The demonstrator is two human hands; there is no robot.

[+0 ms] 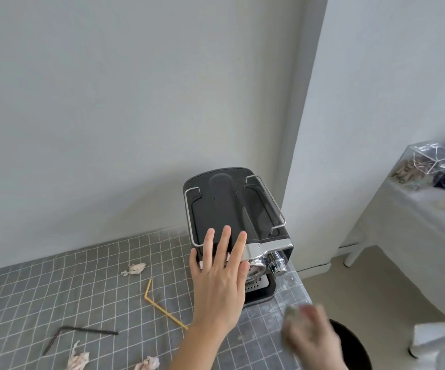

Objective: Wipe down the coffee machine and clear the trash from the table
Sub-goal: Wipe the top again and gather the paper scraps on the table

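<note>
A black coffee machine (232, 206) with a chrome front stands at the table's far right corner. My left hand (220, 276) lies flat with straight fingers on its front top edge. Lower right, my right hand (312, 335) is motion-blurred and grips a small grey-green cloth or sponge (292, 313) just above the table's right edge. Trash lies on the grey checked tablecloth (55, 289): a crumpled tissue (134, 268), a yellow bent straw (160, 305), a black bent straw (77, 333), and two more crumpled tissues (78, 360) (148, 363) at the front.
A dark round bin (355, 345) stands on the floor right of the table. Farther right a white-covered side table (403, 209) carries a clear box and small items. A white wall corner rises behind the machine.
</note>
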